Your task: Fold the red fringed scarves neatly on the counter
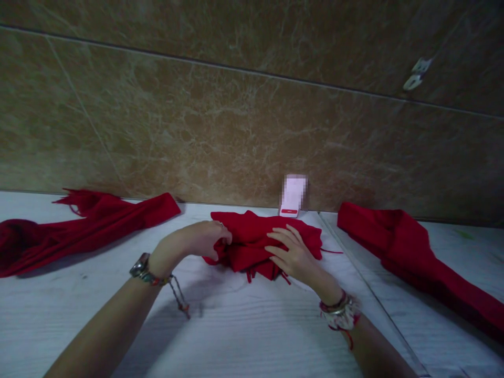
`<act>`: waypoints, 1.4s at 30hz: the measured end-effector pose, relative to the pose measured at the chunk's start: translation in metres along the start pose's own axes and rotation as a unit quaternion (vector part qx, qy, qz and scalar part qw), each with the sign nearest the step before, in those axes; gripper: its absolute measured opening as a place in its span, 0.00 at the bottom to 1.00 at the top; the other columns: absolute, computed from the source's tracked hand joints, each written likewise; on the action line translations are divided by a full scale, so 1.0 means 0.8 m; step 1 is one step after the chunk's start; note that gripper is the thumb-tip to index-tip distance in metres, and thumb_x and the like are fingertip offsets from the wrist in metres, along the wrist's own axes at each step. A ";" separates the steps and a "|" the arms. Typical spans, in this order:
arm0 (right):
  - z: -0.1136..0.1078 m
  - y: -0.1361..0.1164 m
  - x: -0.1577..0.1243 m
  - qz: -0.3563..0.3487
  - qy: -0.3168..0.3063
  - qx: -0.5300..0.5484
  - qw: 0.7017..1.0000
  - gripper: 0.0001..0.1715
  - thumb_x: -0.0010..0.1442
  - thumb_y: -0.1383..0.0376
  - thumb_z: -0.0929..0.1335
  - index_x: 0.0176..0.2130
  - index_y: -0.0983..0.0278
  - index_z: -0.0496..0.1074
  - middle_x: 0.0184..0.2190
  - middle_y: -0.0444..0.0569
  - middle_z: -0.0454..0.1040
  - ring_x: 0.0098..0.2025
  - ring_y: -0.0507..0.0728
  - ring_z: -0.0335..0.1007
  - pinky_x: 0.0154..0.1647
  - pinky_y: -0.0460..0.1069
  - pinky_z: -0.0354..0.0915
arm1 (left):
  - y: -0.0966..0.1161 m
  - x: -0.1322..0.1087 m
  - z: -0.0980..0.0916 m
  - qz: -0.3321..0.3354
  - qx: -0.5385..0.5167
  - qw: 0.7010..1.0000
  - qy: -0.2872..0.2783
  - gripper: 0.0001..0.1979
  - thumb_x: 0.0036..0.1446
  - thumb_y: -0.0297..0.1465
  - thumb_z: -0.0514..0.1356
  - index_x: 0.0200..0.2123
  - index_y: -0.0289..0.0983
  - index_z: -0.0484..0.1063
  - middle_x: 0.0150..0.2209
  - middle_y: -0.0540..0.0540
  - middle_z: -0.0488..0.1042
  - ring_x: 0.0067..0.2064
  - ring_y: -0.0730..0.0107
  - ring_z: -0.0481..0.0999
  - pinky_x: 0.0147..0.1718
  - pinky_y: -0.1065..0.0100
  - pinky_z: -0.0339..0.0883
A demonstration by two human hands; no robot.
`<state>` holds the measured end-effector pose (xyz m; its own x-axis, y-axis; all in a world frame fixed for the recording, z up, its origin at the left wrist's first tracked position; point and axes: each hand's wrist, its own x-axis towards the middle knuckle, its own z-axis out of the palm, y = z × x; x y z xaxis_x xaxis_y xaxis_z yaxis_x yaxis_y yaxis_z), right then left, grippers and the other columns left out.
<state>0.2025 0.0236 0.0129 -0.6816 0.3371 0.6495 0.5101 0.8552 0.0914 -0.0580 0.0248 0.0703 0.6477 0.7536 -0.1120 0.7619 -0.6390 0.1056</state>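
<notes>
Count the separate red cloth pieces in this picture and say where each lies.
3: the left cloth, reaching the picture's left edge; the middle cloth, under the left hand and right hand; the right cloth, reaching the right edge. Folds may hide more.

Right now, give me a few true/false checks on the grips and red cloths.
1. The right grip rests on the middle red cloth. True.
2. Only one red cloth is in view. False: the left red cloth and the right red cloth show too.
3. The left grip is at the left red cloth. False: it is at the middle one.
4. Bracelets show on both wrists. True.
</notes>
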 end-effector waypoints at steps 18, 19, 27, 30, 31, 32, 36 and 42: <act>-0.017 0.076 -0.030 0.217 0.069 -0.104 0.968 0.19 0.47 0.77 0.59 0.34 0.64 0.72 0.43 0.56 0.67 0.47 0.63 0.61 0.46 0.62 0.61 | 0.085 0.025 0.014 0.143 0.145 0.959 0.195 0.15 0.49 0.39 0.62 0.36 0.37 0.67 0.37 0.45 0.71 0.41 0.63 0.67 0.37 0.64 0.57; -0.017 0.075 -0.030 0.189 0.051 -0.088 0.977 0.22 0.45 0.78 0.59 0.36 0.64 0.72 0.45 0.56 0.66 0.48 0.63 0.60 0.47 0.62 0.60 | 0.092 0.029 0.021 0.149 0.144 0.958 0.199 0.17 0.48 0.41 0.62 0.37 0.36 0.67 0.38 0.44 0.71 0.41 0.62 0.67 0.36 0.64 0.56; -0.032 0.061 -0.020 0.058 0.053 -0.014 0.997 0.26 0.39 0.80 0.58 0.35 0.62 0.72 0.46 0.53 0.66 0.50 0.60 0.60 0.48 0.61 0.61 | 0.115 0.039 0.052 0.052 0.188 0.960 0.202 0.03 0.56 0.24 0.54 0.32 0.35 0.67 0.28 0.44 0.72 0.35 0.62 0.68 0.30 0.64 0.55; -0.035 0.061 -0.019 0.061 0.065 0.010 0.996 0.21 0.42 0.80 0.59 0.31 0.62 0.72 0.44 0.52 0.66 0.50 0.60 0.60 0.48 0.60 0.62 | 0.119 0.038 0.054 0.040 0.187 0.958 0.215 0.04 0.56 0.24 0.54 0.31 0.34 0.67 0.26 0.44 0.72 0.34 0.62 0.68 0.29 0.64 0.55; -0.036 0.061 -0.018 0.064 0.070 0.022 0.995 0.20 0.43 0.79 0.59 0.30 0.62 0.72 0.44 0.52 0.66 0.50 0.60 0.60 0.48 0.60 0.62 | 0.119 0.038 0.054 0.041 0.189 0.955 0.225 0.03 0.55 0.23 0.54 0.30 0.34 0.67 0.26 0.44 0.72 0.33 0.62 0.68 0.29 0.64 0.56; -0.037 0.061 -0.018 0.069 0.077 0.037 0.994 0.19 0.43 0.79 0.59 0.29 0.61 0.72 0.44 0.51 0.67 0.49 0.59 0.61 0.48 0.60 0.62 | 0.117 0.038 0.053 0.041 0.193 0.951 0.240 0.03 0.55 0.23 0.54 0.30 0.34 0.67 0.26 0.44 0.71 0.33 0.62 0.68 0.29 0.64 0.56; -0.043 0.064 -0.017 0.126 0.143 0.101 0.977 0.16 0.46 0.77 0.61 0.28 0.60 0.72 0.40 0.48 0.68 0.46 0.57 0.64 0.46 0.57 0.63 | 0.096 0.030 0.029 0.001 0.205 0.913 0.352 0.05 0.54 0.23 0.53 0.29 0.36 0.67 0.27 0.46 0.71 0.33 0.63 0.68 0.32 0.64 0.58; -0.055 0.097 -0.032 0.340 0.399 0.233 0.819 0.02 0.47 0.65 0.66 0.27 0.61 0.69 0.31 0.44 0.68 0.35 0.53 0.67 0.39 0.51 0.64 | 0.042 -0.025 -0.047 -0.157 0.070 0.787 0.593 0.02 0.52 0.27 0.53 0.29 0.37 0.64 0.28 0.48 0.69 0.33 0.67 0.68 0.33 0.65 0.61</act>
<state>0.2827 0.0636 0.0368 0.3315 0.5917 0.7348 0.2468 0.6973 -0.6729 -0.0455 -0.0061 0.1132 0.0280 0.4390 0.8980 0.9297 -0.3415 0.1380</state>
